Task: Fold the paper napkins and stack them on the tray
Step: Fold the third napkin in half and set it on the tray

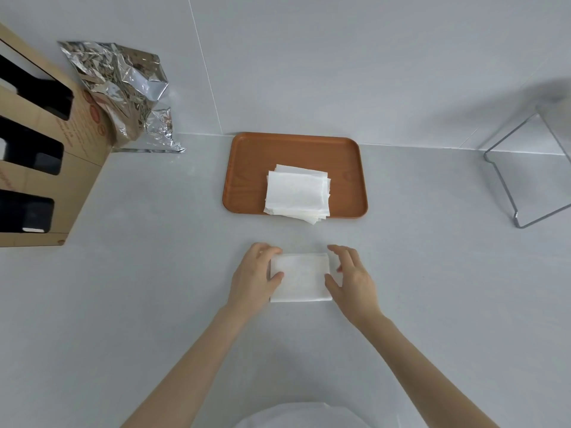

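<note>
A folded white paper napkin (301, 278) lies flat on the grey counter in front of me. My left hand (255, 279) grips its left edge, thumb on top and fingers curled over the far corner. My right hand (352, 278) is at its right edge, thumb touching the napkin and fingers spread above the counter. Beyond it sits a brown tray (253, 168) bearing a stack of folded napkins (296, 193) on its right half, a few edges hanging over the near rim.
A cardboard box with black cut-outs (40, 156) stands at the left, with crumpled silver foil packaging (123, 88) behind it against the wall. A metal wire rack (531, 168) stands at the right. A white rounded object (296, 415) shows at the bottom edge.
</note>
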### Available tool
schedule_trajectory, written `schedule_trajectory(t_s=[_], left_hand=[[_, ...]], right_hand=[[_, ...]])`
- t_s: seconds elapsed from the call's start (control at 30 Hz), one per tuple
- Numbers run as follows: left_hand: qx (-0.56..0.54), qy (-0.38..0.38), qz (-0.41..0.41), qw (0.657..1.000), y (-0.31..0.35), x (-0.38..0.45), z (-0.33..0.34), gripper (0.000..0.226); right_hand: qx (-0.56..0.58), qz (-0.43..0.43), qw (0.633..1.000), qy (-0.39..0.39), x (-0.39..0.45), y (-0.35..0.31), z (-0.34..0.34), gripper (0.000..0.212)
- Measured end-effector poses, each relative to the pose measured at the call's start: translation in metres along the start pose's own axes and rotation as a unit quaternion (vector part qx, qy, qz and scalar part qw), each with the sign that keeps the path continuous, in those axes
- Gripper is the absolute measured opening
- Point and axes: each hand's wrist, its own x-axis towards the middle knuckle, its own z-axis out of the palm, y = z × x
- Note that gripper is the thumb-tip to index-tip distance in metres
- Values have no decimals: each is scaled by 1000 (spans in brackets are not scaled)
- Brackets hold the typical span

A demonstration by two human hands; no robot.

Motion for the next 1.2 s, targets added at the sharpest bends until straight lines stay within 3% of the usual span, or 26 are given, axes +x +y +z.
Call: schedule_trajectory(t_s=[0.1,0.23,0.63,0.77,0.9,1.07,1.2], left_hand=[[18,38,42,998,-2,-12,-2,23],[31,3,86,996,-7,-31,1,15],[36,-1,109,993,-15,-38,14,15],[4,17,99,995,-4,-26,-5,8],[-126,53,45,990,24,8,-46,14],[-275,-10,-15,961,48,67,-89,16],[-229,0,-43,973,48,116,-92,8]], right_hand=[[-36,-85,996,9,-7,0,-12,38],[-83,-154,983,-56,-24,2,-18,22],[-114,-181,977,-14,-27,4,-4,13],[-60,-157,986,-19,-7,-11,-29,9],[66,-117,991,-5,26,-31,-62,10],[242,-1,970,-10,81,-47,-81,15],[283,75,956,-1,131,-44,-67,28]])
